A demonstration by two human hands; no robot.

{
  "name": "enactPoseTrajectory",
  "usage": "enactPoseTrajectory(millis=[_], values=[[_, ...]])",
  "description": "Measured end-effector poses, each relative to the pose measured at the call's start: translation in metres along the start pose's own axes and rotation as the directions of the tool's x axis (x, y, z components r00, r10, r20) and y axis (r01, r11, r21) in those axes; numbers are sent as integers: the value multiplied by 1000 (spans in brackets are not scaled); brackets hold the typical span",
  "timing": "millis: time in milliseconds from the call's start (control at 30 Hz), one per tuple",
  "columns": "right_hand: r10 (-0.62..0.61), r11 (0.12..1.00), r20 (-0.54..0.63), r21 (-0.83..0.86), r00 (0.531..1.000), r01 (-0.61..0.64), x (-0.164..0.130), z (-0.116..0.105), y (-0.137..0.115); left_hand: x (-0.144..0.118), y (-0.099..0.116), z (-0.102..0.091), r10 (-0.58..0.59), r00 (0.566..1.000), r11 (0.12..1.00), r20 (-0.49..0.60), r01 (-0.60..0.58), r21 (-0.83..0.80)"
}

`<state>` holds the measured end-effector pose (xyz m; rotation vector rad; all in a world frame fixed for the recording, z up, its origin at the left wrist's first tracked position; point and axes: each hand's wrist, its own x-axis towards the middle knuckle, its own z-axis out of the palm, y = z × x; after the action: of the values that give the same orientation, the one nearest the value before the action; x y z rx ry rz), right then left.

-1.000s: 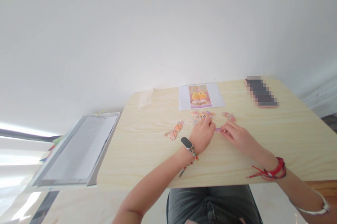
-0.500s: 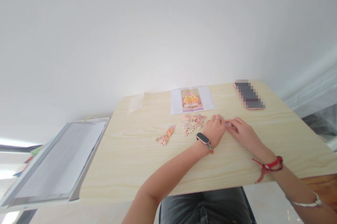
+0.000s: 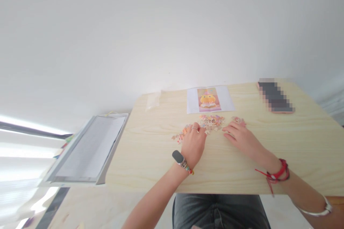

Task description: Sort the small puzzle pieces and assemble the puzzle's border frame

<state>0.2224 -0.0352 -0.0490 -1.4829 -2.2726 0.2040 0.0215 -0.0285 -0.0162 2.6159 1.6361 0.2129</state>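
Now both hands among loose jigsaw pieces (image 3: 212,122), near table's (image 3: 150,157) far edge.
Left hand (image 3: 193,142) curled, grasp unclear; right hand (image 3: 239,136) flat, empty; pieces likely light, pinch by edges.

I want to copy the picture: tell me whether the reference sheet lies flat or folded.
Flat and spread. The reference sheet lies face up on the table, its whole picture showing, beyond the puzzle pieces.

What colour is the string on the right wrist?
Red string, clearest in the head view.
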Motion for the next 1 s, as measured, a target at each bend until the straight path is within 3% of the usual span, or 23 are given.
enactPoseTrajectory(millis=[200,433,700,867,1000], values=[[-18,1000,42,-21,999,19,23,10,-3,-11,-6,3,-38,999,999,8,39,-36],[2,995,59,-103,998,5,22,18,-1,-1,5,6,-40,998,998,53,42,-53],[-195,930,46,-307,980,200,23,20,-6,6,12,12,-13,998,998,58,17,-64],[-222,938,-2,-274,975,213,23,20,-7,6,11,13,-26,997,997,70,31,-72],[-301,888,50,-348,952,299,24,18,-6,7,10,14,-24,997,997,72,28,-66]])
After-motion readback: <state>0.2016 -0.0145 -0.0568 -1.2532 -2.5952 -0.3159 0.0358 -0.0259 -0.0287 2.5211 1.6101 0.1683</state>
